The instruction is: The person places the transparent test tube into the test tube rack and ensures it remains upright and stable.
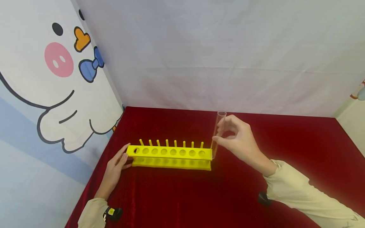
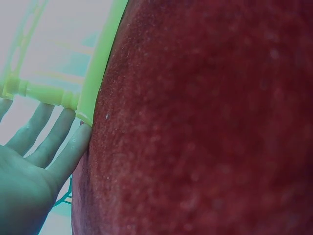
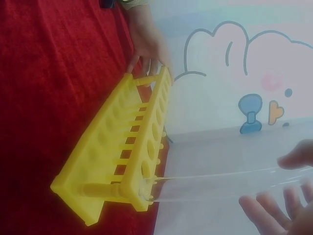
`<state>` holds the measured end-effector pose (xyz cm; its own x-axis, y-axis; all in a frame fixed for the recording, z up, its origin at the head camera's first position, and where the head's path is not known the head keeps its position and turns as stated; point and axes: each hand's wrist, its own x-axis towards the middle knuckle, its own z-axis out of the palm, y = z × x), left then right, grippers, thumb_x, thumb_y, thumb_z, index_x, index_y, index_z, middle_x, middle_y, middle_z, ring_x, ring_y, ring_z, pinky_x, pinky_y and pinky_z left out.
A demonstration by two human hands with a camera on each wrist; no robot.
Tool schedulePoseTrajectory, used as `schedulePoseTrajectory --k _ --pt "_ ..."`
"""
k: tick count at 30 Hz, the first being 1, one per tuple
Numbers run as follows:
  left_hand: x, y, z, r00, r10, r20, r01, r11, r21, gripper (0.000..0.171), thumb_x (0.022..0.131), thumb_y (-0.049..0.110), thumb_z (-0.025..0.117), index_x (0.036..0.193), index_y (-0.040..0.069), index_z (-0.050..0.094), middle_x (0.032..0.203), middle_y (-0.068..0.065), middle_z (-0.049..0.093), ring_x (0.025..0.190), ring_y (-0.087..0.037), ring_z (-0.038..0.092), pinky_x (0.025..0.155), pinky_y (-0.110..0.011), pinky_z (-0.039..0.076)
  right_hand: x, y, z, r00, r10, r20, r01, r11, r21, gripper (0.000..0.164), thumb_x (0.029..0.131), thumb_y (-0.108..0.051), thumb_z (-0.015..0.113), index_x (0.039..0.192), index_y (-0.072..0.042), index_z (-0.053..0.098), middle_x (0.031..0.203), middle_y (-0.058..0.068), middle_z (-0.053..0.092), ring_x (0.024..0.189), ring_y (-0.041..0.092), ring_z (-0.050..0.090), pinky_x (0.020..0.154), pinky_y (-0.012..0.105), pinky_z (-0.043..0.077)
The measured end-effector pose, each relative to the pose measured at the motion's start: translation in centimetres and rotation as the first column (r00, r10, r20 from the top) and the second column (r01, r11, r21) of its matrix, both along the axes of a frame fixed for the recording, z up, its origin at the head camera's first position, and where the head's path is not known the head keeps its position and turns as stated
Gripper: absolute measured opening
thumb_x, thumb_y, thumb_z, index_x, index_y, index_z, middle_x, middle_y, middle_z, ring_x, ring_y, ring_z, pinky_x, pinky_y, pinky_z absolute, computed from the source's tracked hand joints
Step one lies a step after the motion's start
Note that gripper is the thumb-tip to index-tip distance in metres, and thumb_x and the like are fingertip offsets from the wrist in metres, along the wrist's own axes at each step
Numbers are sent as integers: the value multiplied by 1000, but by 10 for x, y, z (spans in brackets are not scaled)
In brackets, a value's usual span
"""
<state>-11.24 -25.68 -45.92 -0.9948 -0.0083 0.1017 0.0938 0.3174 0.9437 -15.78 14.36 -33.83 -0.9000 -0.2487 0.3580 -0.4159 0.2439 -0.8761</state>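
Observation:
A yellow test tube rack [image 1: 171, 154] lies across the red cloth, with a row of round holes on top and a row of pegs along its far side. At its left end, my left hand [image 1: 115, 167] rests its fairly straight fingertips on the rack; the left wrist view shows those fingers [image 2: 68, 154] against the end post. My right hand [image 1: 242, 137] pinches a clear glass test tube [image 1: 215, 148] between thumb and fingers. The tube leans slightly, mouth up, its rounded bottom beside the rack's right end. In the right wrist view that bottom overlaps the rack's near corner.
Dark red cloth [image 1: 176, 193] covers the table. A pale curtain [image 1: 205, 57] hangs behind it, and a cartoon-printed panel [image 1: 34, 126] borders the left edge. Dark wrist devices [image 1: 115, 214] sit near both cuffs.

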Motion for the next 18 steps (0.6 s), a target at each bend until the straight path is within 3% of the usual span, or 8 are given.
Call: schedulePoseTrajectory --k 18 --pt "-11 36 0 997 80 -23 -79 996 36 45 103 20 39 147 10 35 130 -23 49 106 -26 58 82 -30 53 -51 23 3 995 95 7 -96 995 32 28 78 -5 77 98 -4 57 84 7 63 77 18 60 67 28 56"
